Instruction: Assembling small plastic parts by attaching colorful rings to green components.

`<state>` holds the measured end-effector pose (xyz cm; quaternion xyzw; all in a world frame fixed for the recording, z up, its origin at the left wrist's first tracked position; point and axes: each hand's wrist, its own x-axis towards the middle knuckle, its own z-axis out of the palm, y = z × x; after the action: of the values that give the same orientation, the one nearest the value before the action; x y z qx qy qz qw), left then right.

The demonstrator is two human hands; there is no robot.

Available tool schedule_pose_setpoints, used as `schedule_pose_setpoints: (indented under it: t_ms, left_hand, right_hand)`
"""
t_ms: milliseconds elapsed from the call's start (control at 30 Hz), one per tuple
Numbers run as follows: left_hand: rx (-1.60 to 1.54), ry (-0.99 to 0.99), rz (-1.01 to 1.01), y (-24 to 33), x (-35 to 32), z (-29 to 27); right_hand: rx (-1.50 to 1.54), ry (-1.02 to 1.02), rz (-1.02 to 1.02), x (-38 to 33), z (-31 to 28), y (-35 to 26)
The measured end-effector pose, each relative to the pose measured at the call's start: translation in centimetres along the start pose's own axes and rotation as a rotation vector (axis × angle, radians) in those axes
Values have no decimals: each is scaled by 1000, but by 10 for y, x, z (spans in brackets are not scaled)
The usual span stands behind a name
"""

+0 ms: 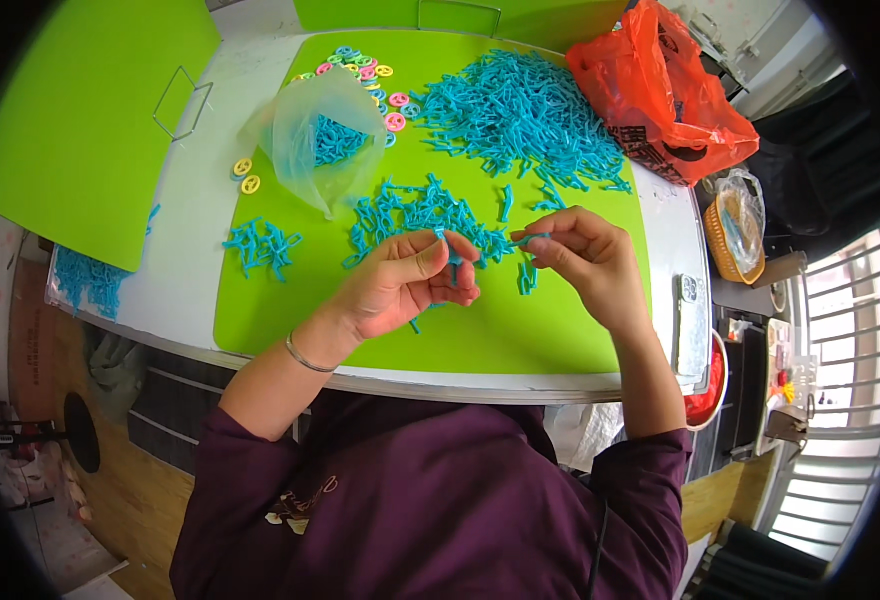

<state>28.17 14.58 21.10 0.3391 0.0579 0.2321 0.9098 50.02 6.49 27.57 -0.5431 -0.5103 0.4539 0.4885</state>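
Note:
Over the near part of a green mat (440, 345), my left hand (410, 280) pinches a small blue plastic piece (453, 262) between thumb and forefinger, its other fingers curled. To its right, my right hand (590, 265) grips another small blue plastic piece (530, 240) at the fingertips. The two hands are apart. Just beyond them lies a middle pile of branched blue pieces (420, 210), partly hidden by my left hand. A few loose blue pieces (527, 280) rest beside my right fingertips.
A large heap of blue pieces (520, 110) covers the far right. A clear plastic bag (295, 130) with blue pieces stands far left, near colourful rings (397, 99). A small blue cluster (260, 247) lies left. At the right are a red bag (660, 90) and a phone (693, 330).

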Motion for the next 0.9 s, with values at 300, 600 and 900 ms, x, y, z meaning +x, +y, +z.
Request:
schedule_pose_setpoints:
  t_ms: [300,600,900]
  left_hand:
    - [3,32,-55,1,2,12]
    - [87,77,-91,-1,1,14]
    - [319,114,-3,-6,3,16]
  right_hand:
    - [119,126,-200,-12,30,17]
    - [-498,215,-599,-12,31,20]
    - [-698,246,-825,-11,31,17]
